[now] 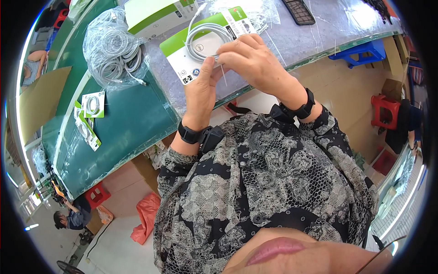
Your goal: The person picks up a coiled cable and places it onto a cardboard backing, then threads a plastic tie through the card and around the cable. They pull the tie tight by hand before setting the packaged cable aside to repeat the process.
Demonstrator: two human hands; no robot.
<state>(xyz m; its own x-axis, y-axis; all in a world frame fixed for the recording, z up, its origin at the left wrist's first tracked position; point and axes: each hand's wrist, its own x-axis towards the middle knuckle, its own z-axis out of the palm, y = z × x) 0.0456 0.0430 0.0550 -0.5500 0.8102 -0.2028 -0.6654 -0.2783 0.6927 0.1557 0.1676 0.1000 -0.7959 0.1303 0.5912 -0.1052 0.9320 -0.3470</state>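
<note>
A white and green packaging card (pixel 175 55) lies tilted on the grey work mat, with a coiled white cable (pixel 200 40) resting on its face. My left hand (pixel 200 91) is closed on the card's near edge, its thumb pressed up beside the coil. From the right, my right hand (pixel 255 59) reaches over the card with its fingers pinched at the coil's near side. A thin white tie (pixel 224 76) sticks out below the meeting fingertips. The fingertips hide where the tie passes through the card.
Left of the mat lies a clear plastic bag (pixel 112 45) of coiled cables. Two carded cables (pixel 93 104) rest on the green table (pixel 132 123). Behind stand a green and white box (pixel 157 20), loose white ties (pixel 262 16) and a black phone-like tray (pixel 299 11). A blue stool (pixel 365 52) is at right.
</note>
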